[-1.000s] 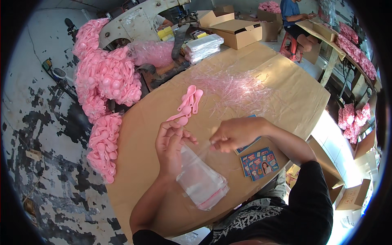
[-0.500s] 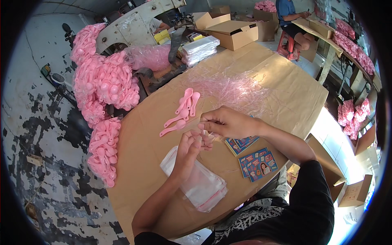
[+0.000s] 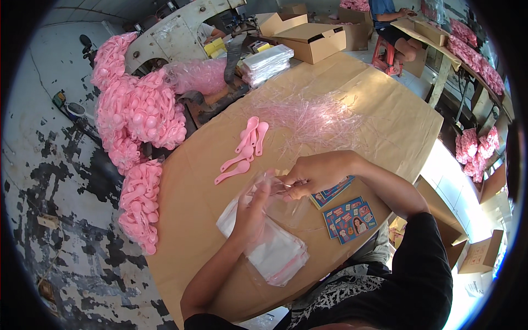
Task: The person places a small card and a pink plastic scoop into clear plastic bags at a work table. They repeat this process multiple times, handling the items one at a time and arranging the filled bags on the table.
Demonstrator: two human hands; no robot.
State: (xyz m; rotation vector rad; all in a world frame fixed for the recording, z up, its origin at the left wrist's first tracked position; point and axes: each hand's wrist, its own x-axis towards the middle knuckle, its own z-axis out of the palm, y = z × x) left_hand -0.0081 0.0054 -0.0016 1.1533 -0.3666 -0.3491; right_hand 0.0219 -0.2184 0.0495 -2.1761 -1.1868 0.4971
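A clear plastic bag (image 3: 290,212) is stretched between my two hands above the brown table. My left hand (image 3: 252,212) grips its left side, thumb raised against the film. Fingers bent, my right hand (image 3: 319,175) pinches the bag near its upper edge; the exact fingertip contact is partly hidden. Below my left hand lies a stack of clear bags (image 3: 279,254). Several pink plastic spoons (image 3: 237,166) lie loose beyond my hands. Blue printed cards (image 3: 350,221) sit by my right forearm, with another pile of cards (image 3: 334,190) partly covered by that arm.
Thin pinkish plastic strips (image 3: 316,118) are heaped on the paper-covered table (image 3: 379,126). Bagged pink spoons (image 3: 146,118) hang along the left edge near a metal machine (image 3: 181,30). Cardboard boxes (image 3: 313,43) stand at the back. A person (image 3: 393,27) sits at another table.
The clear bag is now spread out between my hands. My right hand has shifted slightly down and right; my left hand has moved little.
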